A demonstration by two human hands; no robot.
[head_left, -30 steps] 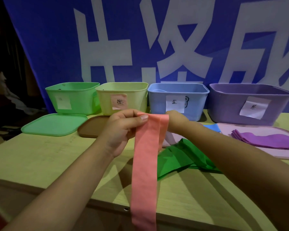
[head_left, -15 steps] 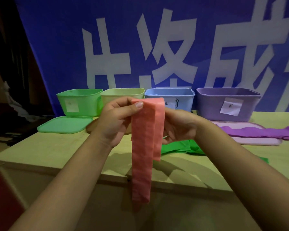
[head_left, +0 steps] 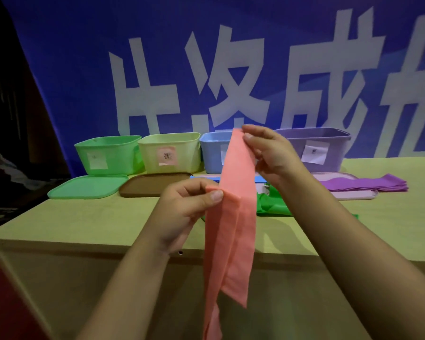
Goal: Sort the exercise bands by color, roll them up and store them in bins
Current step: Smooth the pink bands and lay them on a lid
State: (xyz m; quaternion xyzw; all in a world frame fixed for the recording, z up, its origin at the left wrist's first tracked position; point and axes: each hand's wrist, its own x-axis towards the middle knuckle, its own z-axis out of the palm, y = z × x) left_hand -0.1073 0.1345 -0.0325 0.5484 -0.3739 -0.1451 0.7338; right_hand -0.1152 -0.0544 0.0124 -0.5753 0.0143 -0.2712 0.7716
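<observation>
Table [head_left: 390, 217], pale wood. Bins along its back: purple bin [head_left: 339, 153], green bin [head_left: 113, 155], yellow bin [head_left: 182, 153], blue bin [head_left: 211, 153]. Pink band [head_left: 233, 217], folded, hanging before the table edge (lower end out of frame). Right hand [head_left: 270, 153] pinches its top; left hand [head_left: 187, 212] pinches it lower down. Purple bands [head_left: 368, 185] and green band [head_left: 272, 204] lie on the table.
</observation>
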